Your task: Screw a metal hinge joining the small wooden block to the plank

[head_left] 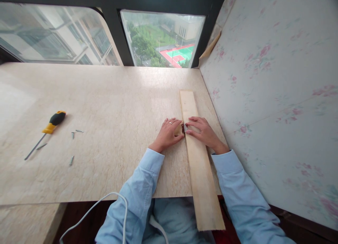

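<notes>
A long pale wooden board [202,180] lies on the stone sill, its near end jutting past the sill's front edge. At the board's left edge is a small dark metal hinge [183,128], partly covered by fingers. My left hand [169,134] pinches the hinge from the left between thumb and fingertips; a ring shows on one finger. From the right, my right hand [202,131] rests over the board, with its thumb and forefinger closed on the hinge's other side.
A yellow-and-black screwdriver [54,121] lies at the left. Several loose screws [71,160] are scattered near it. The papered wall [264,96] rises close on the right, and windows [163,40] stand behind the sill. A white cable [105,195] hangs over my left sleeve.
</notes>
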`<state>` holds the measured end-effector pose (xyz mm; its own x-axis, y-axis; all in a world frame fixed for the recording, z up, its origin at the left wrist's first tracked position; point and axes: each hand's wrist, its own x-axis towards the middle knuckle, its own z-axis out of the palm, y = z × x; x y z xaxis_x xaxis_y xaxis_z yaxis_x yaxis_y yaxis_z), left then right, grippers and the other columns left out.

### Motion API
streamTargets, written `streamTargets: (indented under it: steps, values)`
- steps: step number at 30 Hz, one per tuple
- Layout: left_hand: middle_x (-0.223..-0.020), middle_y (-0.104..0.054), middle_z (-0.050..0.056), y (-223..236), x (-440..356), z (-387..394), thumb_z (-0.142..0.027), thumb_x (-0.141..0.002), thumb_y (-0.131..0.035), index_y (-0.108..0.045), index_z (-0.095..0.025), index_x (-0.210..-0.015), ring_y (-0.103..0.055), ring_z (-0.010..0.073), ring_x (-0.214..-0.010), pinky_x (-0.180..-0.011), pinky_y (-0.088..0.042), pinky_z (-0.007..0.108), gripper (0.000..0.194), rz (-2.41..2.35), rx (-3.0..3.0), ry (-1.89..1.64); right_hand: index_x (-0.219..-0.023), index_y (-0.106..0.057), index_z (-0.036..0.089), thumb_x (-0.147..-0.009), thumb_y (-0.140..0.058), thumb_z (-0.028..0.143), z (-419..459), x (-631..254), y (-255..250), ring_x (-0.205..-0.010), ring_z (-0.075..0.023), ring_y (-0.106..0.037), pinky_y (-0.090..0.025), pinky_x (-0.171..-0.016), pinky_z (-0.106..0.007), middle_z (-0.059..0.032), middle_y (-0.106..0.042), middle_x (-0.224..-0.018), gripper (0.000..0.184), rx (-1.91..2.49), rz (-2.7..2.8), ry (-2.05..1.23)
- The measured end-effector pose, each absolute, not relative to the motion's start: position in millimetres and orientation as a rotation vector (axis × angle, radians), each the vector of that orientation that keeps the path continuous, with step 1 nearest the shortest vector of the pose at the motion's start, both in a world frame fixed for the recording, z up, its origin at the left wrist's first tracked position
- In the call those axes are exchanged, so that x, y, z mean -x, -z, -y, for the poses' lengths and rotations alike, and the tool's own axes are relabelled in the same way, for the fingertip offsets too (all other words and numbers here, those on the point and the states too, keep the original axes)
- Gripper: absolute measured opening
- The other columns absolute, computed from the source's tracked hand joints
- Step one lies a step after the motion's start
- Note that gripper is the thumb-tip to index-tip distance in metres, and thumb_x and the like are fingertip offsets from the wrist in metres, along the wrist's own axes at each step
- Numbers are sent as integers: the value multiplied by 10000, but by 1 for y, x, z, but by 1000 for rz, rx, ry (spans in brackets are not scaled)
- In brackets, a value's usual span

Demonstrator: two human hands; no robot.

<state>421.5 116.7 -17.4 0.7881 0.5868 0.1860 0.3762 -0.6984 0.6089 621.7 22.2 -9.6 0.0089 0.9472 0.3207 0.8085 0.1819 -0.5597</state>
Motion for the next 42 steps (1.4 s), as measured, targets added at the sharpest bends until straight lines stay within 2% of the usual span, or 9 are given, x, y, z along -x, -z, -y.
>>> streamTargets:
  steps: [5, 21, 29, 35, 39, 42]
  values:
    - [-1370, -589, 112, 15, -421, -116, -317, -810, -708, -543, -209, -1343, -433, 291, -1388, -1205, -211, 524, 568, -705, -2410, -489, -1160, -711, 276, -885, -671, 381, -22, -622, 10, -1214, -291, -552, -442, -1074, -538, -100, -627, -1270, 297, 1662, 1828, -267]
    - [-1391, -563, 132, 20, -419, -118, -332, -813, -717, -520, -201, -1378, -404, 313, -1407, -1198, -221, 563, 612, -673, -2423, -517, -1208, -691, 288, -877, -677, 386, -22, -622, 9, -1223, -290, -549, -435, -1079, -540, -94, -625, -1279, 346, 1659, 1818, -289]
    - [-1385, -563, 161, 19, -417, -118, -323, -803, -731, -525, -136, -1360, -376, 319, -1424, -1216, -195, 551, 623, -666, -2408, -525, -1182, -709, 256, -942, -573, 426, -23, -624, 10, -1196, -287, -569, -442, -1069, -533, -107, -650, -1245, 325, 1646, 1786, -307]
    - [-1396, -558, 138, 20, -415, -114, -343, -826, -714, -532, -175, -1351, -363, 305, -1437, -1216, -205, 556, 581, -706, -2374, -584, -1112, -738, 268, -966, -524, 423, -24, -625, 12, -1163, -278, -595, -462, -1044, -526, -89, -674, -1210, 302, 1623, 1771, -289]
    - [-1374, -584, 121, 19, -406, -109, -320, -852, -681, -544, -164, -1336, -393, 262, -1420, -1230, -234, 492, 526, -746, -2344, -659, -1076, -755, 285, -956, -523, 457, -24, -630, 18, -1117, -285, -624, -502, -997, -519, -87, -696, -1178, 313, 1598, 1762, -268]
    - [-1337, -617, 103, 17, -392, -106, -305, -865, -657, -574, -184, -1301, -436, 257, -1390, -1214, -280, 488, 460, -792, -2320, -709, -1057, -761, 281, -939, -533, 496, -25, -636, 24, -1103, -293, -633, -516, -978, -515, -86, -707, -1170, 335, 1586, 1766, -248]
